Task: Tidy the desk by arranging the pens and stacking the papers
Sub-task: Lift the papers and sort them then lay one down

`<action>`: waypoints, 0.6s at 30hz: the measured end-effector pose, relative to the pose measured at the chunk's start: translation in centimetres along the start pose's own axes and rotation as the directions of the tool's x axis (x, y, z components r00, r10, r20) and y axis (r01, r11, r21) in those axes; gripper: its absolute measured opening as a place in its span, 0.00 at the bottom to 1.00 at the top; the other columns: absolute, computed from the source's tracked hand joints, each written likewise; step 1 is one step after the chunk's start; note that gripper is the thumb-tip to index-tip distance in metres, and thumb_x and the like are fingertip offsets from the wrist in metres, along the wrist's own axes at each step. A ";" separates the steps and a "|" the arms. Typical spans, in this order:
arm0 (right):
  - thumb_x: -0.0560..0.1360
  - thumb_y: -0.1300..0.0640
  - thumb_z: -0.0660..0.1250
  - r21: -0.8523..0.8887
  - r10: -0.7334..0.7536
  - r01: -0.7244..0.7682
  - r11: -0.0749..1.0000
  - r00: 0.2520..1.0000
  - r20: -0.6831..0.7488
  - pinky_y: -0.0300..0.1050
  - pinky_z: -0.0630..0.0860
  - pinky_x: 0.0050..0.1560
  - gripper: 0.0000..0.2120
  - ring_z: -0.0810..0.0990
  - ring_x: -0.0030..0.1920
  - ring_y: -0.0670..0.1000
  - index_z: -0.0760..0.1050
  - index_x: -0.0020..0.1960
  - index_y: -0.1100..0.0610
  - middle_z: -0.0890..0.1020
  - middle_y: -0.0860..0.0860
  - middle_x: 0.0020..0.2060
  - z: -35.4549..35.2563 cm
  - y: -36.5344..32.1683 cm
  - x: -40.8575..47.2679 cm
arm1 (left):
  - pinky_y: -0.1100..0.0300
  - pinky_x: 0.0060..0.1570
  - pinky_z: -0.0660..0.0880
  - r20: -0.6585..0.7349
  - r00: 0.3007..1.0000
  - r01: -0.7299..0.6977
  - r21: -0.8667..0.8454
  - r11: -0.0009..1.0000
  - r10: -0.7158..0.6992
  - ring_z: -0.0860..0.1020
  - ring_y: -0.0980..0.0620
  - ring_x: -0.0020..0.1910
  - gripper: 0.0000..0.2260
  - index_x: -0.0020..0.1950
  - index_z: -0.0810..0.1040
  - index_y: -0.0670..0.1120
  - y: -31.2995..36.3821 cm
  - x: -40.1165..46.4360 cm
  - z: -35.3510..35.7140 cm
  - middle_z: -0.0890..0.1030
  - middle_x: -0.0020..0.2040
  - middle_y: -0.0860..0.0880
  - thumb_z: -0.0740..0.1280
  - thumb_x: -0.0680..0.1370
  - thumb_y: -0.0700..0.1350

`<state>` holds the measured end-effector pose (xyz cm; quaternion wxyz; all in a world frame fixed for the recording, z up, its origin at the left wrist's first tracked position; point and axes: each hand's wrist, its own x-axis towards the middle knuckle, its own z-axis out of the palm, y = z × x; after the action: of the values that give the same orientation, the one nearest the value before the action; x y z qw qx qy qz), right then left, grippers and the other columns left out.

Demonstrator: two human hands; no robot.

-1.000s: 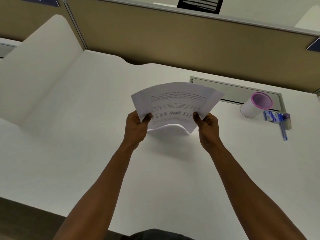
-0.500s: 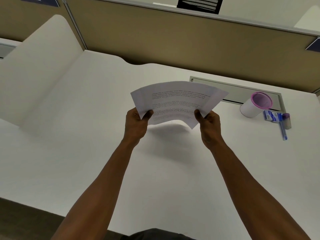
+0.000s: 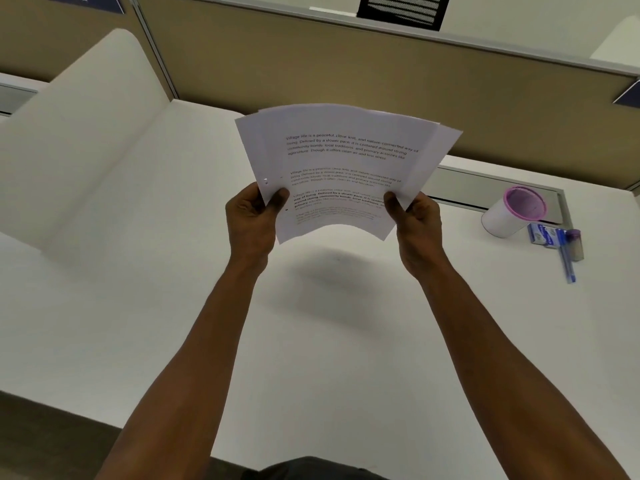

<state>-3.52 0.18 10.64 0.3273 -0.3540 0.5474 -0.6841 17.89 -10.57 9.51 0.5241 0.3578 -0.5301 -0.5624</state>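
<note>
Above the desk (image 3: 145,323), at twelve o'clock, the papers (image 3: 346,161) are pinched by the left hand (image 3: 251,220) and right hand (image 3: 417,226), both closed on the lower corners; unevenly fanned sheets could be dropped if pinches are slackened.

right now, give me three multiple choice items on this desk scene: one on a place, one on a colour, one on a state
1. Where does the blue pen lie?
A. inside the cup
B. on the desk, right of the papers
C. under the papers

2. What colour is the rim of the white cup?
A. pink
B. green
C. black

3. How are the papers right now?
A. flat on the desk
B. rolled into a tube
C. held up off the desk by both hands

Answers: 1 B, the pen rests on the desktop just right of the cup. 2 A, a pink band rings its mouth. 3 C, the left hand and right hand pinch the lower corners, with a shadow on the desk below.
</note>
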 end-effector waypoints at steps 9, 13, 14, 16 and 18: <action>0.78 0.60 0.67 -0.034 0.058 -0.058 0.998 0.998 0.018 0.48 0.81 0.52 0.10 0.82 0.53 0.57 0.81 0.56 0.49 0.84 0.51 0.53 1.5 1.5 -1.0 | 0.60 0.46 0.80 0.063 0.998 0.003 0.094 0.996 -0.009 0.83 0.53 0.48 0.10 0.56 0.82 0.55 -0.7 -1.0 -1.4 0.86 0.51 0.54 0.62 0.83 0.45; 0.79 0.60 0.66 -0.056 0.090 -0.089 0.994 0.996 0.013 0.54 0.81 0.55 0.11 0.81 0.55 0.59 0.78 0.60 0.54 0.83 0.52 0.55 2.6 2.5 -1.3 | 0.61 0.46 0.80 0.052 0.998 0.013 0.113 0.993 -0.019 0.83 0.52 0.50 0.11 0.58 0.80 0.55 -1.1 -1.2 -2.1 0.85 0.53 0.53 0.60 0.84 0.45; 0.79 0.60 0.65 -0.055 0.101 -0.100 0.993 0.995 0.008 0.55 0.81 0.55 0.11 0.81 0.56 0.59 0.78 0.60 0.54 0.83 0.53 0.56 3.0 2.6 -1.4 | 0.61 0.46 0.80 0.043 0.999 0.016 0.116 0.993 -0.021 0.82 0.53 0.50 0.11 0.58 0.80 0.54 -1.1 -1.1 -2.3 0.85 0.53 0.53 0.59 0.84 0.44; 0.79 0.60 0.65 -0.056 0.111 -0.110 0.992 0.994 0.010 0.57 0.81 0.55 0.10 0.81 0.55 0.59 0.78 0.59 0.52 0.83 0.53 0.55 4.0 2.7 -1.4 | 0.62 0.46 0.79 0.036 0.999 0.013 0.114 0.993 -0.018 0.82 0.54 0.50 0.11 0.58 0.80 0.53 -0.9 -0.9 -2.8 0.84 0.53 0.54 0.59 0.84 0.44; 0.79 0.60 0.65 -0.055 0.105 -0.104 0.993 0.994 0.017 0.58 0.80 0.56 0.11 0.80 0.55 0.60 0.79 0.57 0.48 0.83 0.52 0.55 4.9 2.6 -1.4 | 0.62 0.46 0.79 0.036 0.999 0.012 0.114 0.993 -0.016 0.82 0.55 0.51 0.11 0.59 0.80 0.51 -0.7 -0.6 -3.4 0.84 0.53 0.54 0.58 0.84 0.44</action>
<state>1.51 -1.65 8.69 0.3582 -0.3403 0.5803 -0.6474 21.09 -10.80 8.11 0.4893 0.3803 -0.5682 -0.5414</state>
